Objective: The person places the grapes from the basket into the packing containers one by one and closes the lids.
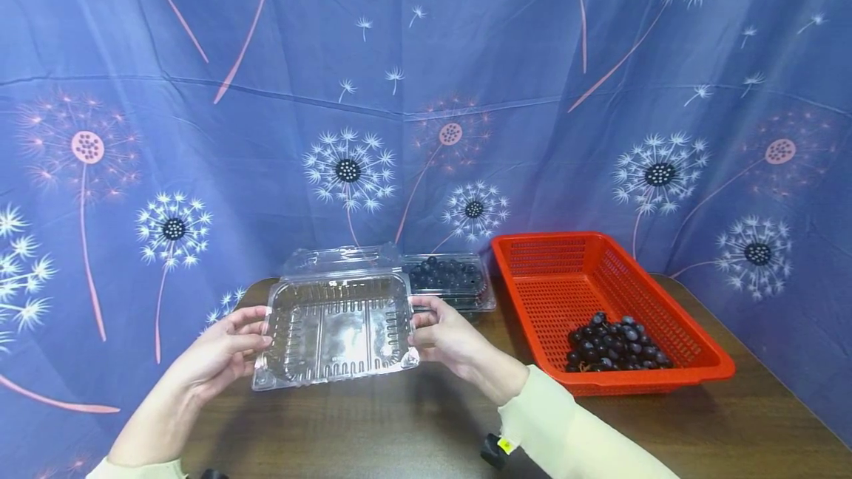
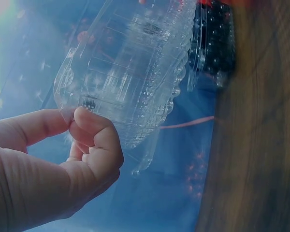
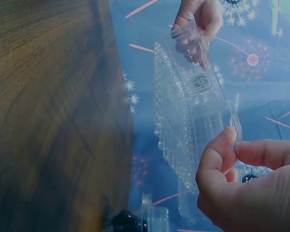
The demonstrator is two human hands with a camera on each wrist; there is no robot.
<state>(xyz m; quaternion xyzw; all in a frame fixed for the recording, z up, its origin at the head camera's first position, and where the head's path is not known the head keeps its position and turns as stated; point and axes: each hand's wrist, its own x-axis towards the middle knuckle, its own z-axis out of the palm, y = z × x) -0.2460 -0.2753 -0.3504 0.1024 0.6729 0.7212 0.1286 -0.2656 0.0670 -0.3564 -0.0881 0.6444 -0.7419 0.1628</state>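
Observation:
A clear plastic clamshell container [image 1: 342, 327] is held up over the table, its lid [image 1: 339, 261] swung open at the far side. My left hand [image 1: 226, 350] pinches its left rim between thumb and fingers. On the opposite side, my right hand [image 1: 449, 338] pinches the right rim the same way. Both wrist views show the thumb and index finger meeting at the thin edge, and the ribbed base [image 3: 176, 121] tilted in the air. Nothing lies inside the container.
Behind it on the right stands a clear box of dark grapes [image 1: 446, 276]. An orange-red plastic basket [image 1: 519, 301] holds a bunch of dark grapes [image 1: 615, 344] at its near end. The wooden table [image 1: 373, 435] backs onto a blue dandelion-print cloth [image 1: 266, 154].

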